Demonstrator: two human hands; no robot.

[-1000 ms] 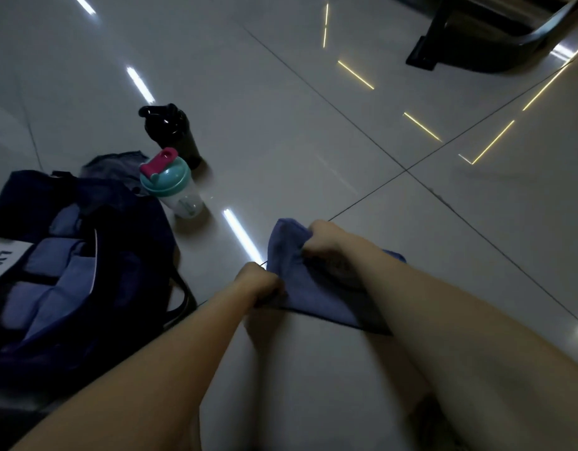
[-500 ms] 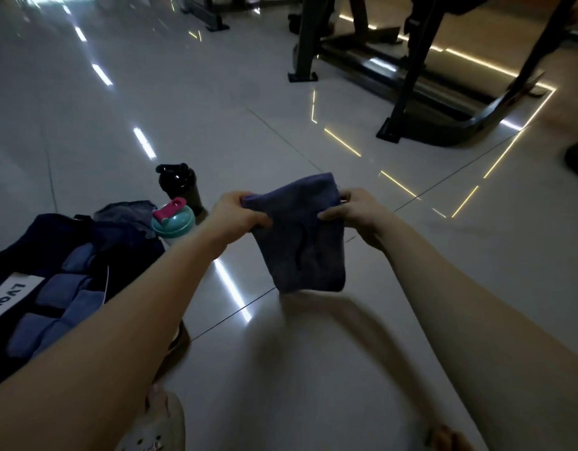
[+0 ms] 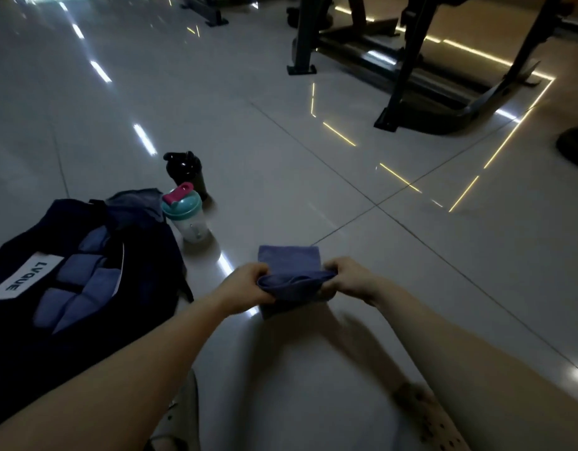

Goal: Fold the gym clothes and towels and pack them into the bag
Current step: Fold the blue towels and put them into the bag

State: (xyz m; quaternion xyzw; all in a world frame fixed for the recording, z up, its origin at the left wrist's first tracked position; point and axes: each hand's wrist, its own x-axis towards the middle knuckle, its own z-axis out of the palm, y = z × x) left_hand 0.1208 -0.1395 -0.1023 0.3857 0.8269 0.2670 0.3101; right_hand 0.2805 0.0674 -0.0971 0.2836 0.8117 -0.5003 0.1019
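Observation:
A small blue-purple towel (image 3: 290, 265) lies partly on the pale tiled floor, its near edge lifted and doubled over. My left hand (image 3: 245, 289) pinches that edge at its left end and my right hand (image 3: 349, 278) pinches it at the right end. The dark navy bag (image 3: 144, 252) lies open on the floor to the left, with several folded blue cloths (image 3: 76, 288) packed inside and a white label on its flap. A grey garment (image 3: 134, 200) lies behind the bag.
A clear shaker bottle with a teal lid (image 3: 185, 216) and a black shaker bottle (image 3: 186, 172) stand just right of the bag. Black gym machine frames (image 3: 411, 76) stand on the floor at the far right. My pale shoes (image 3: 434, 418) show at the bottom.
The towel hung in the air between both hands half a second ago; now it is lowered to the floor with its near edge folded over. The camera tilted up earlier.

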